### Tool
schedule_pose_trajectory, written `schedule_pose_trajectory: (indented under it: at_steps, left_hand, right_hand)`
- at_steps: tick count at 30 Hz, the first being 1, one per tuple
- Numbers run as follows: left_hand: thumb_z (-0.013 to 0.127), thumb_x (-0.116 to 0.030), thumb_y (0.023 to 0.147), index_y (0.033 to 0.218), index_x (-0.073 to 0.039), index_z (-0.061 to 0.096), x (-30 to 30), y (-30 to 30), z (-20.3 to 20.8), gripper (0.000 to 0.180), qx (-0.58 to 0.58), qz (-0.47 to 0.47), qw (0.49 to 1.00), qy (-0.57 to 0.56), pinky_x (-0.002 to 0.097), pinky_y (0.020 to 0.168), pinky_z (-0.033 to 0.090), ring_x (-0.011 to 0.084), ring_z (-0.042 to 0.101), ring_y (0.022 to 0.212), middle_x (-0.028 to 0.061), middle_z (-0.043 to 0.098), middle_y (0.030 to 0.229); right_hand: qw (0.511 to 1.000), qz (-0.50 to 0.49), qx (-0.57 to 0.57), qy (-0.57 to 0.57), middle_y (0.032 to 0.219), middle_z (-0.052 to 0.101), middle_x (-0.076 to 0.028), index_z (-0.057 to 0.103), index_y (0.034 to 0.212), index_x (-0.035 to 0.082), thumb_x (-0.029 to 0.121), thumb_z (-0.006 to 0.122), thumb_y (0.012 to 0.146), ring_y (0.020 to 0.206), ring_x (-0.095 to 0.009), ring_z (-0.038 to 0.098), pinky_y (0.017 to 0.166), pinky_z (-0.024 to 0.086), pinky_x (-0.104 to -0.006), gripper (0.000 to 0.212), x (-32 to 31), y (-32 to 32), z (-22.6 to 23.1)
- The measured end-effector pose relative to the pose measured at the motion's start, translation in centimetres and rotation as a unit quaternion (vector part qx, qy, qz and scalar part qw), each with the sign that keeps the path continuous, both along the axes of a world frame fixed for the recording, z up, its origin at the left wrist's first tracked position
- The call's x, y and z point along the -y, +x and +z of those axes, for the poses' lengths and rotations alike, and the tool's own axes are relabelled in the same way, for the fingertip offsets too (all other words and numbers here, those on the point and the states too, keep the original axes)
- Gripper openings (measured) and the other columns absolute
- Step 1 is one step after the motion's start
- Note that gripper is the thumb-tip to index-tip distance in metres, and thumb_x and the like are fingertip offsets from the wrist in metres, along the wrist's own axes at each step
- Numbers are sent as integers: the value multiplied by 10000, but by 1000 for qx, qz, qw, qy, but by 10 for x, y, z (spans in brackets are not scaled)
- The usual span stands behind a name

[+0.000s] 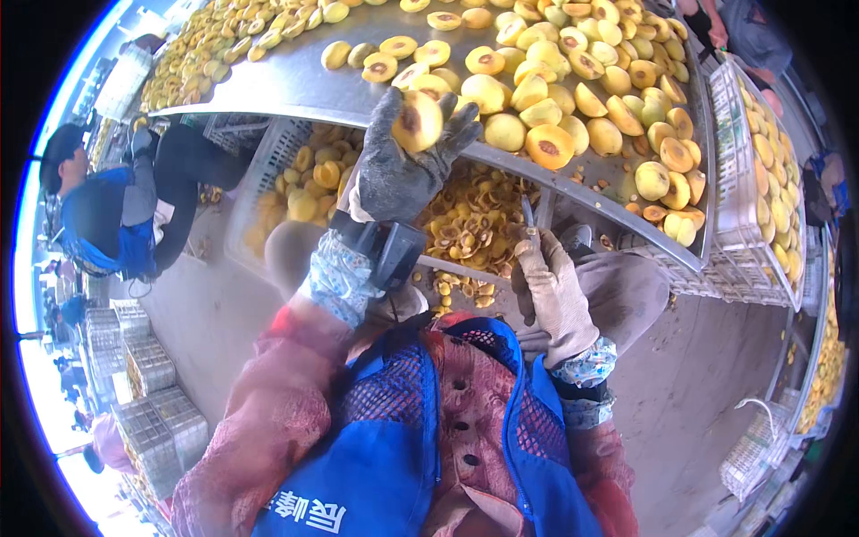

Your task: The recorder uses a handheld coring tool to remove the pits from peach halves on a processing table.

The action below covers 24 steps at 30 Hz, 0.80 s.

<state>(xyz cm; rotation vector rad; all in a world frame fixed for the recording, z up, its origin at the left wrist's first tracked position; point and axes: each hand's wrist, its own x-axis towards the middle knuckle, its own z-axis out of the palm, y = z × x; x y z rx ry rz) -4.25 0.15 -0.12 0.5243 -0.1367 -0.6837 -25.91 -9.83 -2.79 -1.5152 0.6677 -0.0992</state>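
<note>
Cupping a fruit [417, 123] at 12 o'clock, your left hand [403, 174] looks loosely spread; your right hand [557, 291] grips a knife [528, 213] at 2 o'clock, blade up. That slack hold could drop the fruit past the worktop [277, 79] into the scraps [479, 225] beneath.

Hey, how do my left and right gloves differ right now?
The left glove is dark grey; the right glove is pale beige. The left glove cradles a yellow fruit, fingers spread; the right glove is curled around a small knife. Both have light-blue patterned cuffs behind them.
</note>
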Motion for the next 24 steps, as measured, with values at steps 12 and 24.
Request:
schedule_pose_trajectory:
  at_steps: [12,24]
  left_hand:
    - [766,-28,776,1212,46,520,-57,-26,-12,506,564,147,701,411,350,918,494,234,611,1065,134,613,1169]
    - [612,14,864,1232,34,463,-61,-23,-30,398,619,134,673,382,324,873,493,209,605,999,119,609,1072]
  right_hand:
    - [979,108,4,-175,798,565,-42,475,1279,25,248,538,980,594,-94,532,519,438,-249,379,-22,54,34]
    - [925,175,-44,-334,972,636,-287,493,1209,-7,350,537,955,954,-439,618,800,484,-494,440,-39,72,44]
